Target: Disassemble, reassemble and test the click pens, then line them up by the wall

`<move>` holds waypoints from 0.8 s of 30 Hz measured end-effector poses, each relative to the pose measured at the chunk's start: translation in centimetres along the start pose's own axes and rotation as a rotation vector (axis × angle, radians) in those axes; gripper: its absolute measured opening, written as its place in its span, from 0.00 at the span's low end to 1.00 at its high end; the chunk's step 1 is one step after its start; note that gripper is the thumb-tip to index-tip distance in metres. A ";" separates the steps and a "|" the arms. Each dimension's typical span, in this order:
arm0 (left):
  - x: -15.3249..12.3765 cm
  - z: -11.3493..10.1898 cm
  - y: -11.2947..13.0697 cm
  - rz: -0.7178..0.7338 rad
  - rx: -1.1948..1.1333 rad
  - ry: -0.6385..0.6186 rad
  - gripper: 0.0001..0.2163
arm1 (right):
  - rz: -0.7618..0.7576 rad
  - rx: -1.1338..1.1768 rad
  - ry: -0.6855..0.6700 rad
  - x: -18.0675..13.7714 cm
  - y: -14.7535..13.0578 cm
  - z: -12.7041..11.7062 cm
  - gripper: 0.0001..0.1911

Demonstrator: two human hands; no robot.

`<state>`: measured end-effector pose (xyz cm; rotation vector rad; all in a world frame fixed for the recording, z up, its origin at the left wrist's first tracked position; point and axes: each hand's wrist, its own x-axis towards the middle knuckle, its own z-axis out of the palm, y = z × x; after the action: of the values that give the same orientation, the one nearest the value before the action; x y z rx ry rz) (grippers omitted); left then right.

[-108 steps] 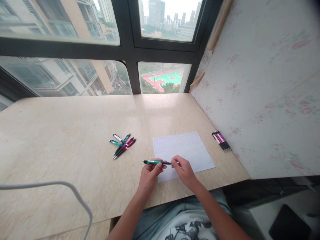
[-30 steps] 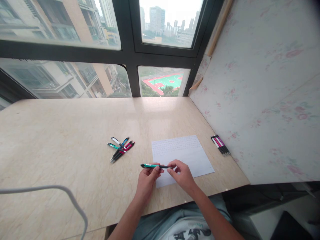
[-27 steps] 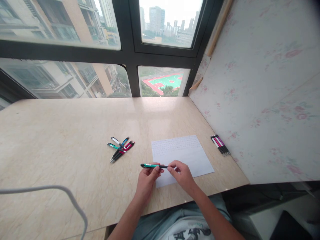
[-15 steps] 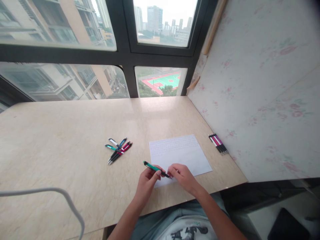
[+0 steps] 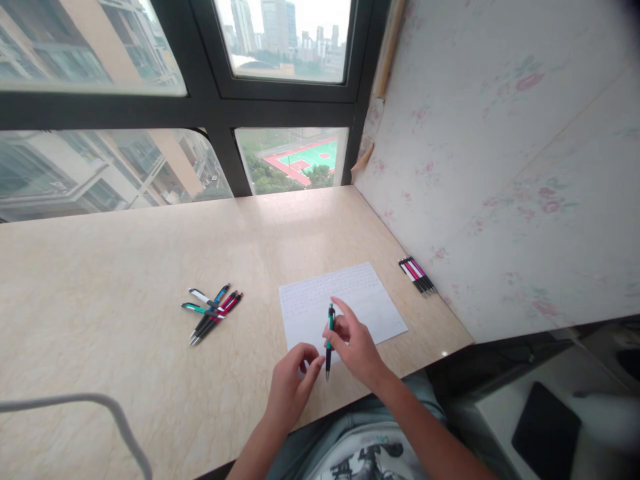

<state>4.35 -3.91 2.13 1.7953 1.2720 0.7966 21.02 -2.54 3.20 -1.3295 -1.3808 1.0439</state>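
Observation:
A green and black click pen (image 5: 329, 341) is in my right hand (image 5: 356, 347), nearly upright with its tip down. The thumb and bent fingers of that hand grip its barrel, and the index finger reaches up by the top end. Close to the pen's lower part is my left hand (image 5: 295, 380), fingers loosely curled and thumb held out, with nothing seen in it. Under and beyond both hands lies a sheet of white paper (image 5: 345, 300) with lines of handwriting across its upper part.
Left of the paper, several pens (image 5: 213, 310) lie crossed in a loose pile. A neat row of pens (image 5: 417, 276) rests by the papered wall (image 5: 480, 200) on the right. A grey cable (image 5: 100, 400) curves over the table (image 5: 125, 267) at lower left. Windows stand behind.
The green pen has passed from my left hand to my right and turned from slanted to nearly upright. My left hand has let go. The view has shifted slightly right.

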 end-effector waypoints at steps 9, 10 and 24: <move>0.6 -2.5 -2.8 0.018 0.051 0.036 0.10 | 0.042 -0.058 0.286 1.6 2.7 -7.3 0.33; 0.7 -2.6 -3.0 0.022 0.059 0.041 0.10 | 0.037 -0.142 0.304 1.8 3.1 -8.5 0.35; 0.5 -2.3 -3.8 0.056 0.115 0.052 0.10 | 0.101 -1.030 0.331 5.4 7.5 -16.8 0.11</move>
<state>0.79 -2.19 0.07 1.9201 1.3300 0.8205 39.13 2.92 -0.23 -2.1894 -1.6500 0.0703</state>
